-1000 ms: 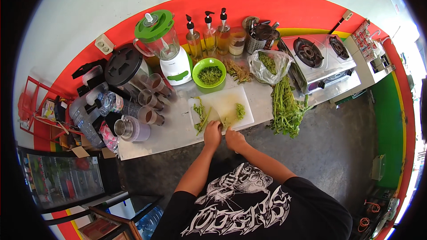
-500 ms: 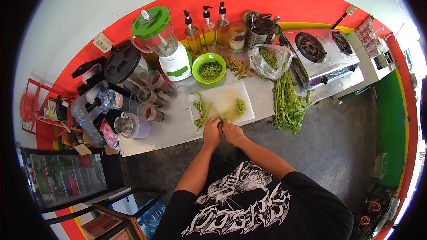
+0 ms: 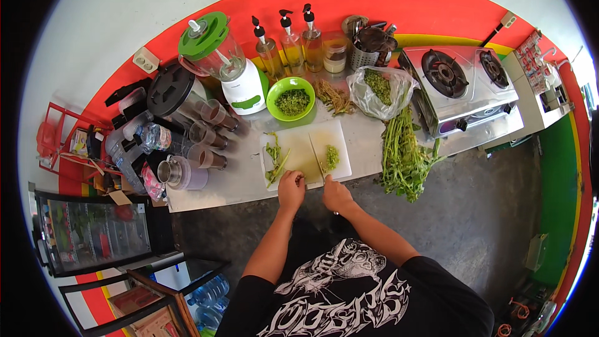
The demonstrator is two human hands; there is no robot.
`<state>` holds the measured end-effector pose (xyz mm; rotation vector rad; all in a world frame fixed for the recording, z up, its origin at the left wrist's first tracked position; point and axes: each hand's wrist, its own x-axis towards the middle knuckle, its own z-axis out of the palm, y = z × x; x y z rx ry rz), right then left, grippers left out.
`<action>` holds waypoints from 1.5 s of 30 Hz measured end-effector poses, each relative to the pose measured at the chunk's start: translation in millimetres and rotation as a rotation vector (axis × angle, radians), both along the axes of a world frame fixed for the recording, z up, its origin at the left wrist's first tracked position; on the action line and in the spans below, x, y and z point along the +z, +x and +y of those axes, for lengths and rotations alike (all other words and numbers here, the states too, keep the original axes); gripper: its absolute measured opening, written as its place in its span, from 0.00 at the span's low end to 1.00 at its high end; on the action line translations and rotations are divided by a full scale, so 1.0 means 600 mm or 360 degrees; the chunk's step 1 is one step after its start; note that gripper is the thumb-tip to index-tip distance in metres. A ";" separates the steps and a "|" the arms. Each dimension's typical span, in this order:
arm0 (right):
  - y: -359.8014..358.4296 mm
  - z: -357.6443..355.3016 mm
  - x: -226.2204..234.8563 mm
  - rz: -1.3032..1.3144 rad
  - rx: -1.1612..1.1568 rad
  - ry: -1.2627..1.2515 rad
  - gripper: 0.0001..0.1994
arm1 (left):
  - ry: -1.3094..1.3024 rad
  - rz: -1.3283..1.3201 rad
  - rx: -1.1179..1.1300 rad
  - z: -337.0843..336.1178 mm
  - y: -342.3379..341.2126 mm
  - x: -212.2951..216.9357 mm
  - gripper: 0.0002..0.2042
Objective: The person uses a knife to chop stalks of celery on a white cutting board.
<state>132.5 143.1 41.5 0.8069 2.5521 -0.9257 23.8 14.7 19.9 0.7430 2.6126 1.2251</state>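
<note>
A white cutting board lies near the counter's front edge. My right hand is closed round the handle of a knife, whose blade points away across the board. Just right of the blade sits a small heap of chopped greens. Uncut green stalks lie on the board's left side. My left hand is at the board's near edge, fingers curled in; what they hold, if anything, is hidden.
Behind the board stand a green bowl of chopped greens, a blender and pump bottles. Leafy stalks hang over the counter edge beside a plastic bag. A gas stove is right; tumblers stand left.
My hands have drawn apart. The right hand with the knife has moved right, bringing the blade up beside the chopped heap, while the left has shifted slightly left and nearer. The view has shifted a little.
</note>
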 end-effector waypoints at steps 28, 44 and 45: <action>-0.020 0.019 -0.007 -0.0041 0.0286 -0.0086 0.18 | -0.0071 -0.0078 -0.0099 0.051 0.012 0.022 0.04; -0.025 -0.031 0.024 -0.0228 0.0198 0.0107 0.20 | 0.0023 -0.0083 -0.0296 0.023 -0.018 0.001 0.05; -0.029 -0.032 0.022 -0.0234 0.0182 0.0116 0.20 | -0.0009 -0.0093 -0.0319 0.023 -0.017 0.001 0.05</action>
